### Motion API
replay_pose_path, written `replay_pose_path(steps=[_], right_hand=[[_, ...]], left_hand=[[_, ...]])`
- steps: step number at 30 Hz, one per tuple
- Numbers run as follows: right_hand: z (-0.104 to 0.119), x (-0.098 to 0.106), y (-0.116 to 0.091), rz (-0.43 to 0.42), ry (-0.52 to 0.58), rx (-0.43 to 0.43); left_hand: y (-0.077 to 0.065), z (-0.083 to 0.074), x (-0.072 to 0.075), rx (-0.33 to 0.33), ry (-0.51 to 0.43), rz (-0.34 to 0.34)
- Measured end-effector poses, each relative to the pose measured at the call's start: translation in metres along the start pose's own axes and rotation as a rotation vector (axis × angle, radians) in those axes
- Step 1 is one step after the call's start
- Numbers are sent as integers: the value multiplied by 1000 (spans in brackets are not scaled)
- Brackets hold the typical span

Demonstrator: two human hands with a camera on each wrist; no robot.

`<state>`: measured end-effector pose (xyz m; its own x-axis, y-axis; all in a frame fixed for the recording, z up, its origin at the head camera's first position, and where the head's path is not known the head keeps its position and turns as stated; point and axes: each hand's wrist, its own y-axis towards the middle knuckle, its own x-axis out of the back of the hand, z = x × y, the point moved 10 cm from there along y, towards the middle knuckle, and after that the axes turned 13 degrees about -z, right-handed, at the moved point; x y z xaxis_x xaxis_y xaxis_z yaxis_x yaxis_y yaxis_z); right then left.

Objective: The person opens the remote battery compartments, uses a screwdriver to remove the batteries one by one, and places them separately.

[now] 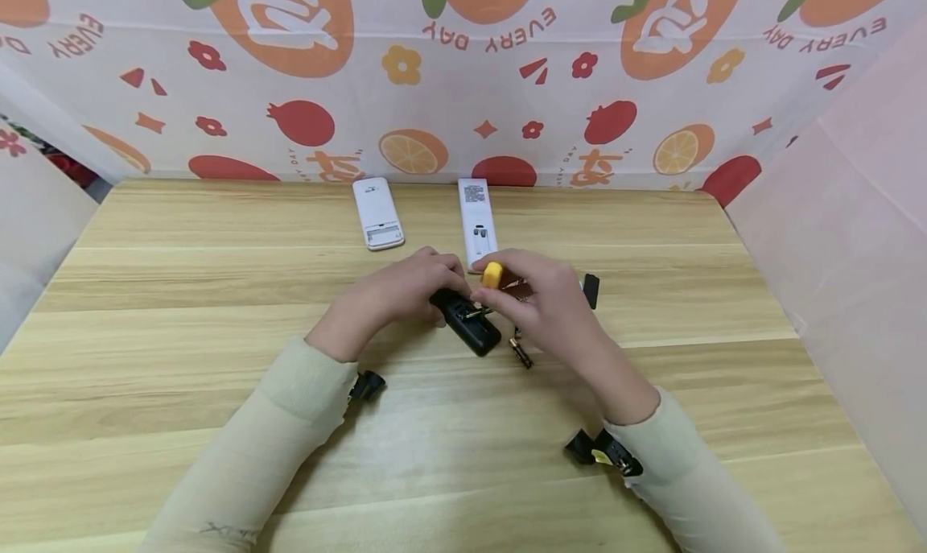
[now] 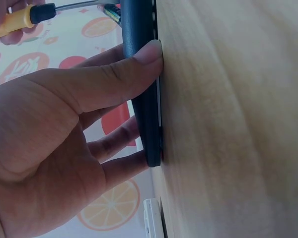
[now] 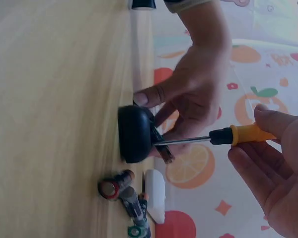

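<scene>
A black remote control [image 1: 479,337] lies on the table, its battery side up. My left hand [image 1: 405,291] grips it, thumb on one long side and fingers on the other. In the right wrist view a battery [image 3: 165,152] sticks up at a slant from the remote. My right hand [image 1: 543,299] pinches the yellow handle of a screwdriver [image 3: 251,134] between thumb and fingers. The metal shaft reaches the remote right beside the raised battery. Loose batteries [image 3: 133,204] lie on the table by the remote, partly hidden under my right hand in the head view.
Two white remotes lie farther back: one [image 1: 376,211] at the left, and another [image 1: 475,211] with a bare battery slot, near my right fingers. A black cover piece [image 1: 591,290] lies right of my right hand. A patterned cloth [image 1: 405,78] hangs behind the table [image 1: 181,336].
</scene>
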<state>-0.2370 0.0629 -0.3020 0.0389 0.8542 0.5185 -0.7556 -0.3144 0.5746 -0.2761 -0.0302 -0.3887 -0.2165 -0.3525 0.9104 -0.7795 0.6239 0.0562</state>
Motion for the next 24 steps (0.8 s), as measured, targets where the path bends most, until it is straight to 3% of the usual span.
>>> replay_pose_path(steps=[7, 12, 17, 24], right_hand=[[-5, 9, 4, -23, -17, -50], [14, 8, 5, 2, 71, -84], [31, -6, 2, 74, 152, -42], [4, -15, -5, 71, 113, -51]], left_hand=[[1, -1, -1, 1, 18, 14], [1, 0, -1, 7, 10, 6], [2, -1, 1, -18, 11, -26], [2, -2, 2, -31, 16, -28]])
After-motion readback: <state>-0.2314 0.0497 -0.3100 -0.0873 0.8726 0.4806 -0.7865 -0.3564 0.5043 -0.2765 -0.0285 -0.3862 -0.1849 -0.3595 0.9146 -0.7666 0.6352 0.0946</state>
